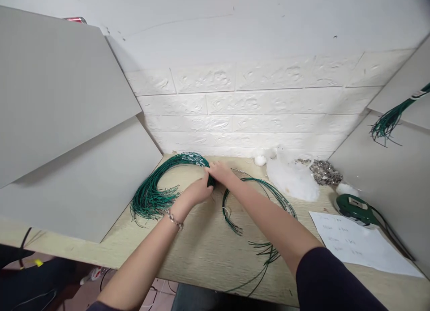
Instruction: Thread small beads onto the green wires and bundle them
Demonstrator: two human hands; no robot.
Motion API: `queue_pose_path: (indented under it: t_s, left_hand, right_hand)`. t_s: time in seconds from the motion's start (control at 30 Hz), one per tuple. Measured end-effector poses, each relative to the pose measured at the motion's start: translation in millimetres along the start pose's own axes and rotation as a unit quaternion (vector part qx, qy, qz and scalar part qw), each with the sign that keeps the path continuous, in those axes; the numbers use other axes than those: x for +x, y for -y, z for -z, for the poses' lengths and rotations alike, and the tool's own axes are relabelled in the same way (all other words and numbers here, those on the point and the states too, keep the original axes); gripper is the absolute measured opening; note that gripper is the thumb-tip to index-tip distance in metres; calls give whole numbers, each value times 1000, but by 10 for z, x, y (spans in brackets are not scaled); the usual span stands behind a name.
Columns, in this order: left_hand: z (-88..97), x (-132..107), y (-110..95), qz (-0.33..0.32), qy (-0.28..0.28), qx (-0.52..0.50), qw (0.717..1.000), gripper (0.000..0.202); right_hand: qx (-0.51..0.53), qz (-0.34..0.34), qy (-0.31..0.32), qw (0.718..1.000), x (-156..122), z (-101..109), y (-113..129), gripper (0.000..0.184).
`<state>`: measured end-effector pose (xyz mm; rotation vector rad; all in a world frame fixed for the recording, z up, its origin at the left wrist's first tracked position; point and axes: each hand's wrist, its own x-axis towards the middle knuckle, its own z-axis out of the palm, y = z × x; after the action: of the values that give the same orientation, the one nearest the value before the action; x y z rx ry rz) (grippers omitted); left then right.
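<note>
A thick bundle of thin green wires (149, 192) curves in an open loop on the wooden tabletop, with small white pieces along its top and loose ends fanned out at the left. At the right end of this bundle, my left hand (200, 190) has its fingers closed around it. Just above and touching that spot, my right hand (220, 171) also grips the bundle, fingers bent. My palms partly hide the gripped section. A thinner coil of green wires (273, 191) lies to the right, partly under my right forearm and tied at its left side.
White fluffy material (292, 179) and a heap of small metallic pieces (325, 172) sit at the back right. A green tape measure (356, 208) rests by a handwritten paper sheet (358, 244). More green wires (389, 121) hang at the right. Grey panels (67, 91) stand left; a brick-patterned wall (255, 100) is behind.
</note>
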<state>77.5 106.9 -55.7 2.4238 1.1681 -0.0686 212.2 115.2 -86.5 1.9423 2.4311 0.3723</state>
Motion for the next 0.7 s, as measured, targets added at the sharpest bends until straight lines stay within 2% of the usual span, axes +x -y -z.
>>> queue_pose_path:
  t_s: [0.1, 0.17, 0.3, 0.4, 0.5, 0.57, 0.6, 0.7]
  left_hand:
    - [-93, -210, 6, -3, 1, 57, 998, 66]
    - [-140, -297, 38, -19, -3, 83, 996, 66]
    - [-157, -414, -2, -37, 28, 108, 993, 68]
    - [-139, -469, -196, -76, -39, 132, 988, 60]
    - [-155, -446, -427, -161, -104, 129, 973, 43]
    - [-193, -385, -519, -154, -101, 125, 975, 36]
    - [-220, -351, -538, -135, -93, 126, 978, 35]
    - [-314, -282, -516, -104, -66, 142, 982, 33]
  right_hand:
    - [-12, -9, 15, 1000, 35, 31, -90, 31]
    - [-7, -21, 32, 999, 33, 90, -128, 37]
    - [64, -53, 22, 996, -153, 319, -248, 45]
    - [150, -124, -10, 981, -509, 536, -406, 42]
    - [270, -184, -74, 942, -972, 688, -502, 37]
    - [318, -230, -97, 915, -1255, 710, -487, 34]
    - [324, -242, -89, 910, -1374, 694, -461, 32]
    - [289, -276, -30, 916, -1627, 569, -373, 29]
